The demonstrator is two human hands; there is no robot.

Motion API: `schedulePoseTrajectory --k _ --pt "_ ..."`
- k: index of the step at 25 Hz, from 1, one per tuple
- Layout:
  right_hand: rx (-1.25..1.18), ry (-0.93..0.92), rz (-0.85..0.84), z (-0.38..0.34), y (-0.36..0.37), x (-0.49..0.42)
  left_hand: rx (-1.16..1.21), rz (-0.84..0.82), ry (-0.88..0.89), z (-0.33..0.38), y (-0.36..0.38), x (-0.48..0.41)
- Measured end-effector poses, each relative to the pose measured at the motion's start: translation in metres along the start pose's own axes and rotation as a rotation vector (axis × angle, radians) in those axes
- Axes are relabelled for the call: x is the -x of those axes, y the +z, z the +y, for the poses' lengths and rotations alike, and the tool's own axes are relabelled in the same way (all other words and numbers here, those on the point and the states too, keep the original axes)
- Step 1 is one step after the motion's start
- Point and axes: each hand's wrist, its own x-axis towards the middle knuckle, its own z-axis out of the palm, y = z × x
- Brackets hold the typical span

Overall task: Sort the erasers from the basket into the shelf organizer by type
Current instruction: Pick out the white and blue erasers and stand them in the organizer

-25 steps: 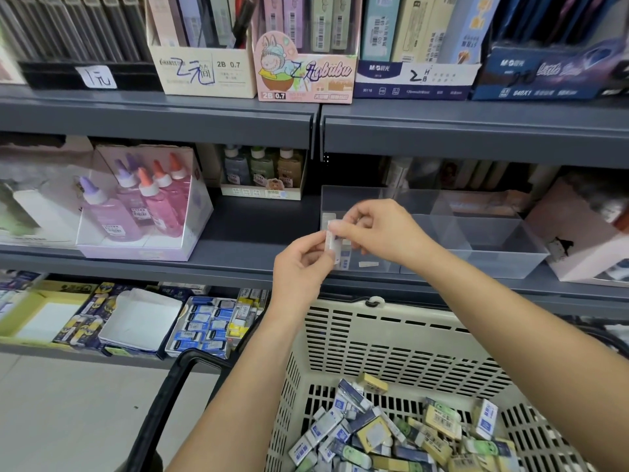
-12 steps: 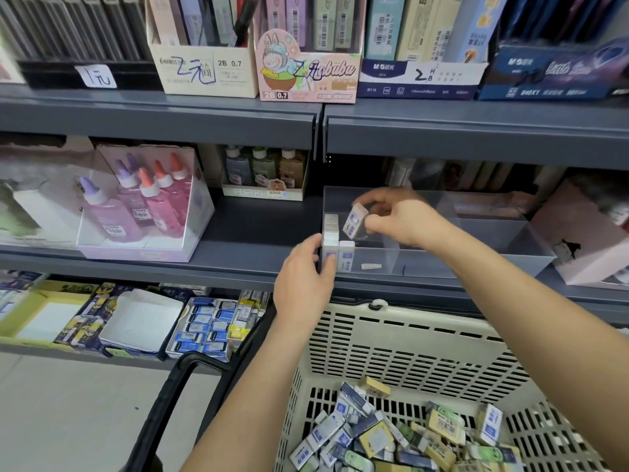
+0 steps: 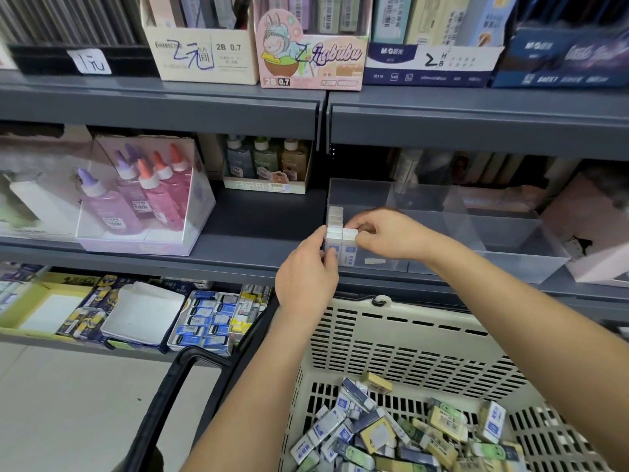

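The right hand (image 3: pixel 384 236) pinches an eraser (image 3: pixel 349 245), standing tall just right of the row (image 3: pixel 335 216). The left hand (image 3: pixel 306 270) touches the row; its grip is hidden.

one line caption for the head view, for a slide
Right hand sets a white eraser in the clear shelf organizer beside a row the left hand touches, basket below.

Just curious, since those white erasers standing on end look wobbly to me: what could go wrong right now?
1. The standing row of erasers in the clear organizer's left compartment might topple like dominoes if the right hand nudges it while seating the pinched eraser. The left hand braces only the front end.
2. The basket holds mixed types, so a wrong one could easily land in this compartment.
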Motion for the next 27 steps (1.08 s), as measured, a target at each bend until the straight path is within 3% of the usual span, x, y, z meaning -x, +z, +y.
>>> schedulePoseTrajectory --k 4,6,10,13,15,17,21,23,27 --pt "0.030 -0.007 -0.004 -0.001 -0.005 0.007 -0.021 -0.026 0.045 0.000 0.000 0.004" --pt "-0.012 -0.017 0.079 0.001 -0.008 0.019 0.113 -0.012 0.028 0.001 -0.005 0.009" --pt "-0.177 -0.121 0.330 0.013 0.000 0.077 0.320 0.170 0.048 0.003 -0.010 0.048" --pt "-0.256 -0.126 0.411 0.035 0.038 0.128 0.275 -0.046 0.164 0.007 0.009 0.087" --pt "-0.240 -0.051 0.288 0.053 0.071 0.151 0.210 -0.277 0.132 0.000 0.025 0.100" --pt "-0.155 0.011 0.093 0.069 0.103 0.163 0.154 -0.489 -0.022 -0.016 0.037 0.106" --pt "0.027 0.103 -0.163 0.087 0.148 0.165 0.055 -0.720 -0.251 -0.053 0.056 0.120" --pt "0.072 0.148 -0.239 0.091 0.164 0.160 -0.005 -0.752 -0.225 -0.062 0.064 0.123" --pt "0.055 0.218 -0.381 0.099 0.185 0.151 -0.289 -0.833 0.074 -0.071 0.076 0.132"
